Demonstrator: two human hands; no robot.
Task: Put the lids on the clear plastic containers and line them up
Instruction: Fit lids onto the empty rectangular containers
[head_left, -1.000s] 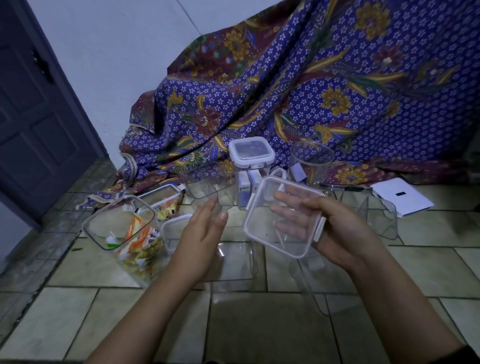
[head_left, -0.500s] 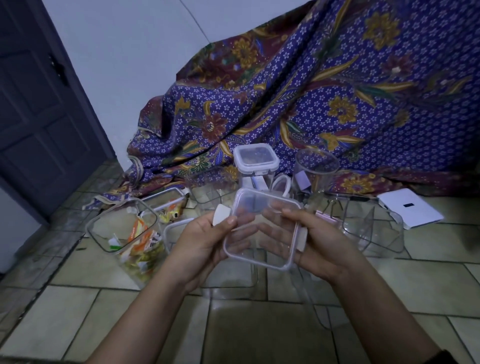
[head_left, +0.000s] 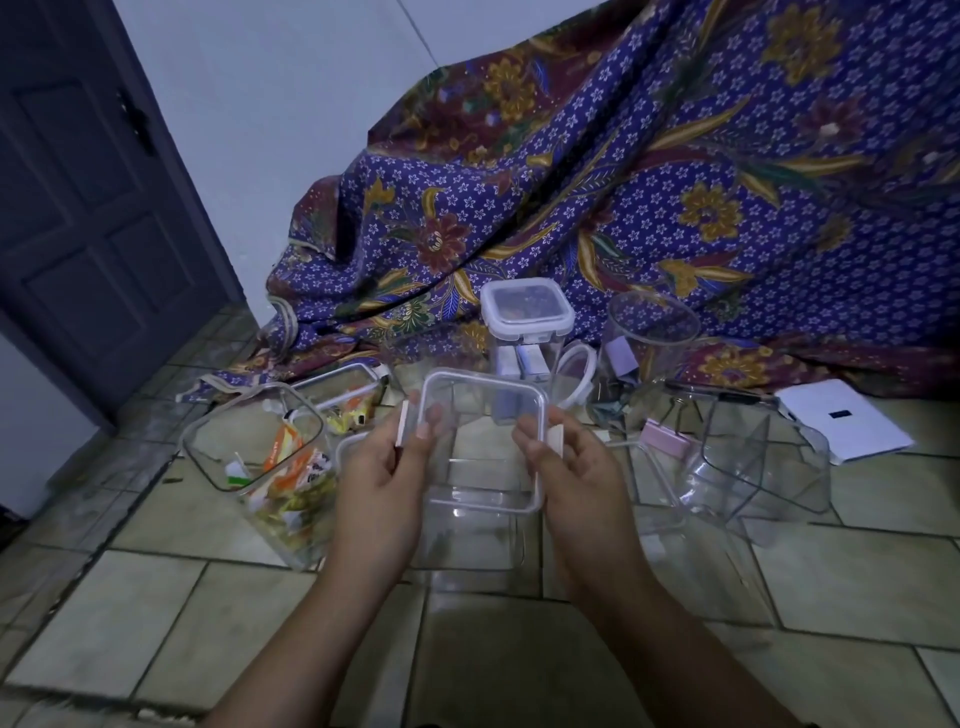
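Observation:
I hold a square clear lid (head_left: 480, 441) with white side clips flat between both hands, above an open clear container (head_left: 467, 535) on the tiled floor. My left hand (head_left: 382, 483) grips its left edge and my right hand (head_left: 574, 478) its right edge. A tall container with its lid on (head_left: 524, 327) stands behind. To the left, an open container filled with snack packets (head_left: 260, 457) leans on the floor. Two more open clear containers sit at the right, a round one (head_left: 649, 338) and a square one (head_left: 758, 467).
A purple flowered cloth (head_left: 675, 182) drapes over something along the back. A dark door (head_left: 78, 208) is at the left. A white booklet (head_left: 841, 421) lies on the floor at the right, with a pink binder clip (head_left: 665, 441) near the containers.
My left hand has joined my right on the lid. The lid has turned from tilted to level and come down toward the open container.

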